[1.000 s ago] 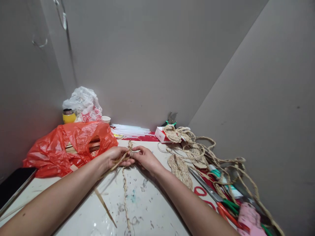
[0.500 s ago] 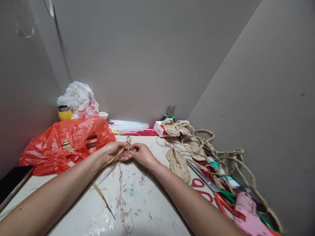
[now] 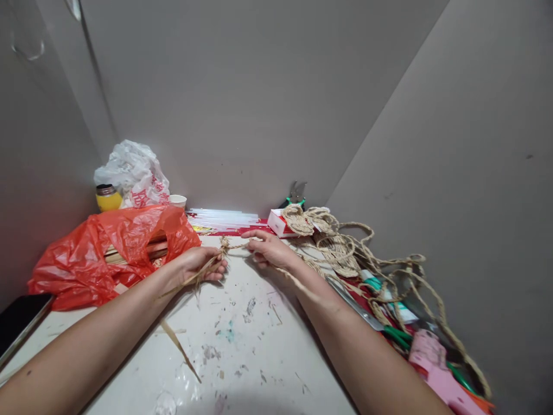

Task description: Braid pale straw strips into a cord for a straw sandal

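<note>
My left hand (image 3: 205,265) is closed on a small knotted bundle of straw cord (image 3: 224,244), with loose flat fibre strands trailing back over the wrist. My right hand (image 3: 268,249) grips the twisted part of the same cord to the right of the knot. A short stretch of cord (image 3: 237,246) runs taut between the two hands. Its free tail (image 3: 298,280) hangs out across the right forearm. A loose dry strip (image 3: 179,349) lies on the tabletop below my left hand.
A red plastic bag (image 3: 78,259) with flat strips inside sits left, a phone (image 3: 21,323) before it. Behind are a yellow jar (image 3: 108,199), a paper cup (image 3: 177,200) and clear sticks (image 3: 222,218). Right lie coiled ropes (image 3: 341,253), scissors (image 3: 367,316) and a pink tool (image 3: 436,363).
My right hand has moved away from the left, to the right and up, drawing the cord out sideways. The tail that hung down over the table now crosses the right forearm.
</note>
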The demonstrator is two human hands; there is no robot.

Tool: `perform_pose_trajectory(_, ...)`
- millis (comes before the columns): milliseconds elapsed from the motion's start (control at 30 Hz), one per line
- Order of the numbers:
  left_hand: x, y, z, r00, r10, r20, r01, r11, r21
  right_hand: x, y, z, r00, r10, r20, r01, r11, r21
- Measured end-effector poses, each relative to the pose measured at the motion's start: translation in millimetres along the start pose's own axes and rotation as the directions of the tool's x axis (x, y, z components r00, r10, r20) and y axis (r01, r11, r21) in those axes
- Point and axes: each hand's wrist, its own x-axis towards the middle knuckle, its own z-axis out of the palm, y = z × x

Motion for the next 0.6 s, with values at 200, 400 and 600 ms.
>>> perform_pose_trajectory(200, 3, -1, -2.4, 1.0, -0.021, 0.023, 0.021, 1.0, 0.004, 12, 12, -37, 0.96, -0.249, -0.126, 0.188, 0.909, -0.372)
perform_pose_trajectory(400, 7, -3, -5.2, 0.999, -0.008, 0.051, 0.008, 1.0, 0.0, 11, 19, -74, 0.956, -0.27, -0.113, 0.172, 0.831, -0.528)
perform_pose_trajectory(600, 12, -6, -9.9, 0.996, -0.033, 0.085, 0.035, 0.999, -0.028, -8, -7, -44, 0.893, -0.426, -0.144, 0.278, 0.776, -0.566)
